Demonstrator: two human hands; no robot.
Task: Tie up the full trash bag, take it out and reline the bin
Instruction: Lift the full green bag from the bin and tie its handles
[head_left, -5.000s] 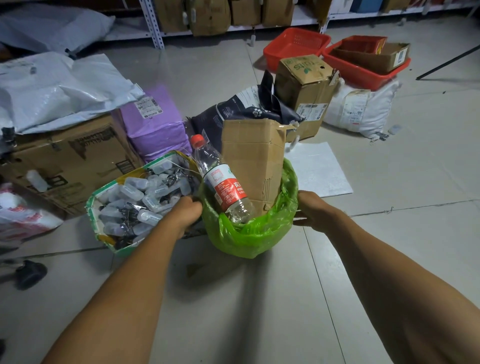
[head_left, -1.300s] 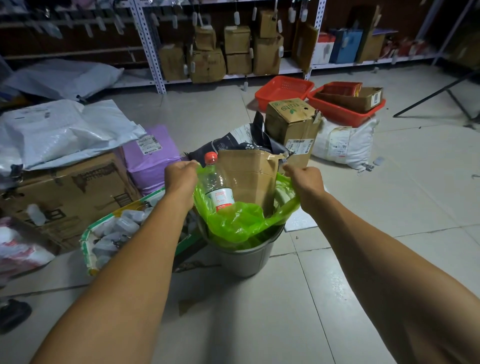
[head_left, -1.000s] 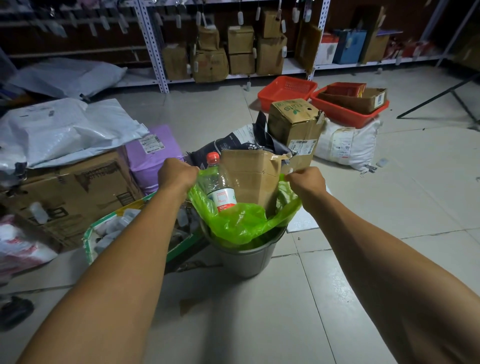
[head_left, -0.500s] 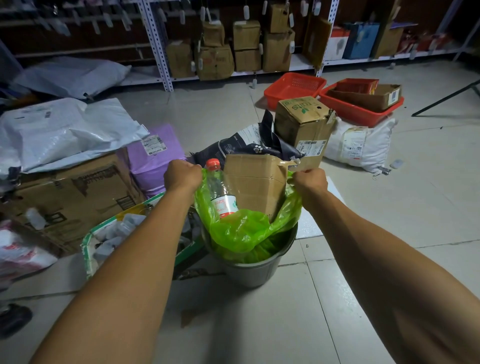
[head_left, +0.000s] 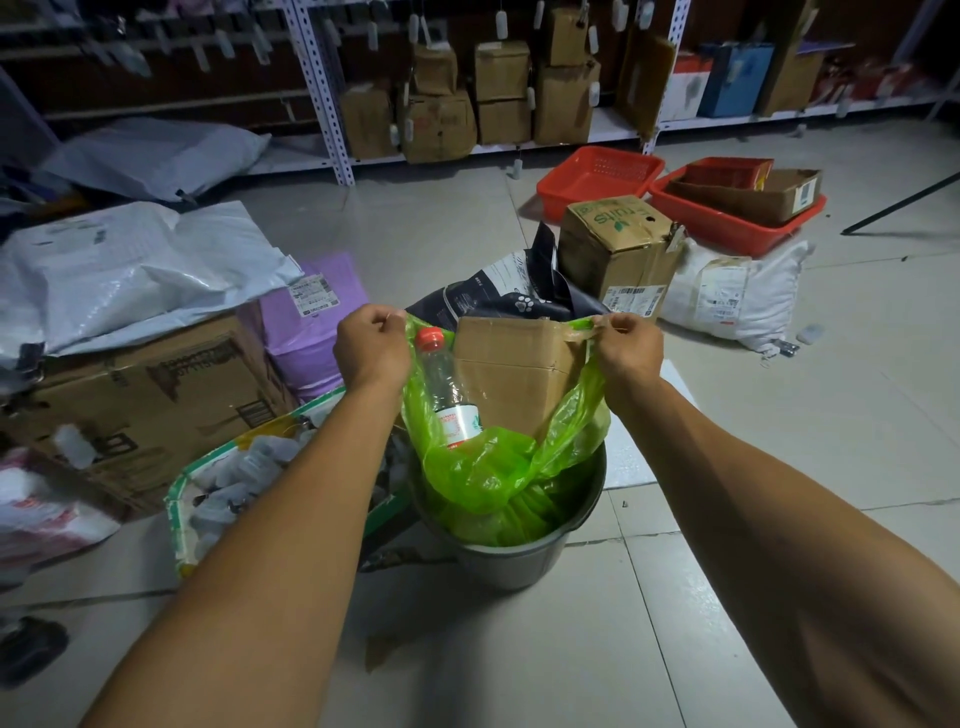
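I stand on a grey tiled floor (head_left: 727, 597) before storage shelves. The round grey plastic bin (head_left: 511, 558) is nearest; the thin green plastic trash bag (head_left: 498, 467) sits half inside it. My left hand (head_left: 371, 349) and right hand (head_left: 628, 347) each pinch 1 edge. The film may tear on the brown cardboard box (head_left: 511, 371) beside the clear red-capped bottle (head_left: 447, 387).

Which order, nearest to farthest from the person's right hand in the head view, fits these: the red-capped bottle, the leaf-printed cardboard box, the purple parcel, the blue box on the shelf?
From the right hand:
1. Leaf-printed cardboard box, just behind it.
2. Red-capped bottle, to its left inside the green bag.
3. Purple parcel, farther left, past the left hand.
4. Blue box, far back on the shelf.
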